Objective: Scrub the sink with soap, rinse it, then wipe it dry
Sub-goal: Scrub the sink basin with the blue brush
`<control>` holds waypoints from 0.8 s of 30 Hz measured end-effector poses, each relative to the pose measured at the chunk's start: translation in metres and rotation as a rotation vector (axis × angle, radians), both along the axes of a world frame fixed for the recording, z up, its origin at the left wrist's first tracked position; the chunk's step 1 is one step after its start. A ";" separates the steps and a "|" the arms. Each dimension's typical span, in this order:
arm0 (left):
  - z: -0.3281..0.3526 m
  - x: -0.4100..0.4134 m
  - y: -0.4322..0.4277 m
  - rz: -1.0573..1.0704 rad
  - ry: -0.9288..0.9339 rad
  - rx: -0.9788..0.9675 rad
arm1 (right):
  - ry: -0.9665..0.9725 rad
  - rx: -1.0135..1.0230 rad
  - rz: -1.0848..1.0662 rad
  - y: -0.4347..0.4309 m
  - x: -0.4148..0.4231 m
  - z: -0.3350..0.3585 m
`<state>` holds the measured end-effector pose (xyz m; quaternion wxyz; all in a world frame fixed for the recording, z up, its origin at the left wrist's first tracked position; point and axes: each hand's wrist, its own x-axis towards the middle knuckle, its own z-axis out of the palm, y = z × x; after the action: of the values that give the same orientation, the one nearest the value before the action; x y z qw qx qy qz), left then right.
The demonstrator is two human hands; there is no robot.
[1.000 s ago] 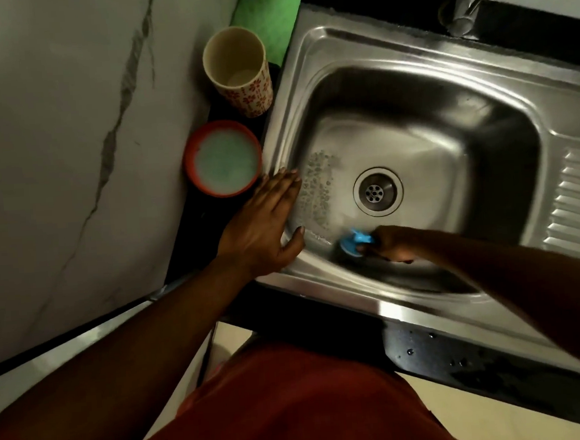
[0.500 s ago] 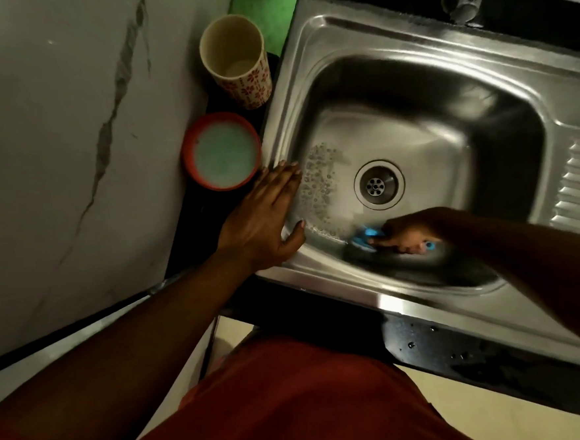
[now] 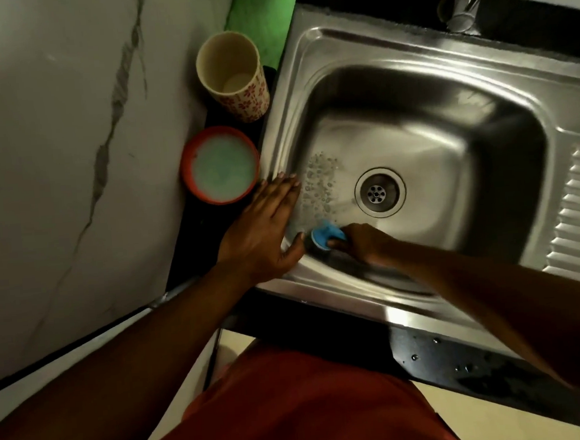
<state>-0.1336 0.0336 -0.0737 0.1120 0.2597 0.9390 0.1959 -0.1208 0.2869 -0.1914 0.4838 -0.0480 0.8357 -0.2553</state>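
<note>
The blue scrubber (image 3: 326,238) sits low in the sink (image 3: 285,124), just left of centre frame. It has slid leftward from below the drain (image 3: 380,192), nearly to the left hand (image 3: 265,232)'s thumb. The right hand (image 3: 362,245) grips it with curled fingers; the left hand stays flat on the rim, fingers straight.

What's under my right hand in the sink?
A blue scrubber, gripped by the right hand, low in the sink near the drain. Its underside and the steel beneath are covered, so any soap there can't be seen.

The left hand (image 3: 265,228) lies flat, fingers straight, thumb splayed; the right hand (image 3: 362,245) is curled tight, forearm outstretched.
</note>
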 end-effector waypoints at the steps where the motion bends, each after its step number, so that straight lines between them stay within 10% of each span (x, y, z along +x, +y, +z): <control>1: 0.000 0.000 0.000 0.001 0.004 0.008 | 0.053 -0.004 -0.001 -0.001 0.000 -0.002; 6: -0.001 0.001 0.001 0.011 0.030 0.040 | 0.571 0.164 0.162 -0.032 -0.040 -0.012; 13: -0.002 0.001 0.001 0.018 0.018 0.017 | 0.587 0.183 -0.373 -0.005 -0.158 0.002; 24: -0.007 0.000 0.000 0.015 0.015 0.011 | 0.664 0.289 0.257 -0.013 -0.128 0.010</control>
<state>-0.1333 0.0333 -0.0808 0.1022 0.2545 0.9406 0.2000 -0.2486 0.2741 -0.1812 0.2167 -0.1638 0.9615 -0.0427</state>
